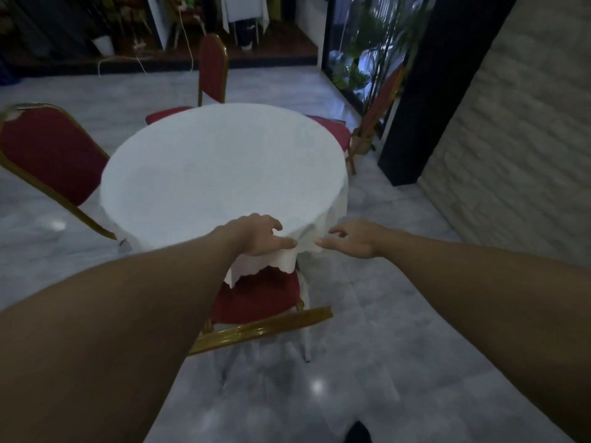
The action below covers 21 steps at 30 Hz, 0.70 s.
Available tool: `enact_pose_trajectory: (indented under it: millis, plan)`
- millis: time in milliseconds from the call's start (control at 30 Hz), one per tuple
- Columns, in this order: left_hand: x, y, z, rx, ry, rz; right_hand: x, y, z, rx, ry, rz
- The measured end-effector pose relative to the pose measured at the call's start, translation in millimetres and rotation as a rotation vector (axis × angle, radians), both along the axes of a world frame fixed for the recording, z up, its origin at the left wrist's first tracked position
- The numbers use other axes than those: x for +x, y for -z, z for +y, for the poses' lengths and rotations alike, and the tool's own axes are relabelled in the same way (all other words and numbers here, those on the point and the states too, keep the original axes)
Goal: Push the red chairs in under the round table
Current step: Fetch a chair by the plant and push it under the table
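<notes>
Four chairs ring the round table (220, 161): near (256, 298), left (51, 151), far (212, 68), right (332, 129).

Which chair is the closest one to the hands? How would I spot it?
Find the round table with the white cloth. The chair sits at its near edge, right below the left hand and right hand. Unlike the others, its red seat is half covered by hanging cloth, and its gold back rail faces the camera.

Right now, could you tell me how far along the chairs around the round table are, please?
Done, apparently: the near red gold-framed chair sits with its seat partly under the round white-clothed table. In hand: the left hand and right hand are at the cloth's near edge, not on a chair. Left: the left chair looks furthest out; the far chair and right chair are only partly tucked.
</notes>
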<state>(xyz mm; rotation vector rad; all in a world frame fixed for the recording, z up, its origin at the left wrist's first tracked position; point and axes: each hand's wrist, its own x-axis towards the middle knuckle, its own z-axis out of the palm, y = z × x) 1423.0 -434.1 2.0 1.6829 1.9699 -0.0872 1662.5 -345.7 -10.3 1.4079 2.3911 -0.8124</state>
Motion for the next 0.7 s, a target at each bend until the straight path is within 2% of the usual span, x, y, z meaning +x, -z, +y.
enact_pose_trajectory:
  millis: [200,400,700]
  plan:
    - [64,-17,67,0.071,-0.046,0.042,60,-23,71,0.065,0.087,0.013]
    - [125,-27,132,0.082,-0.085,0.018,119,-39,146,0.132,0.034,0.033]
    - [167,-31,236,0.107,-0.068,0.032,161,-56,236,0.175,-0.012,0.047]
